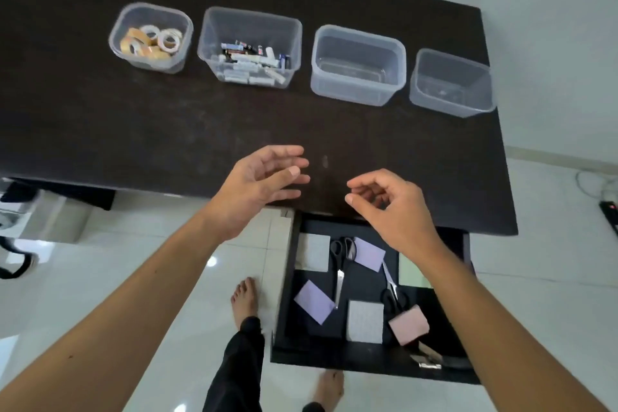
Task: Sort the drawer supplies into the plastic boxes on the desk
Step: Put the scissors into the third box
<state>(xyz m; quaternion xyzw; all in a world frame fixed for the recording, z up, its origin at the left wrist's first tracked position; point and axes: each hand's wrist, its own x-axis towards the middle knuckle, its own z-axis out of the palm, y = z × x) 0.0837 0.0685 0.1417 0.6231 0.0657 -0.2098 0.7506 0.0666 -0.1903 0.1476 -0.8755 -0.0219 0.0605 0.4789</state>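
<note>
Holding tape rolls point(150, 40), first box point(151, 38)

One head-worn wide-angle view looks steeply down and forward from above the standing person. The desk point(100, 130) fills the upper frame, the open drawer point(368, 361) sits lower right, and the floor point(100, 278) lies lower left, near.

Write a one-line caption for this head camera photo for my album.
Both empty hands, left hand and right hand, hover between four plastic boxes and an open drawer.
</note>
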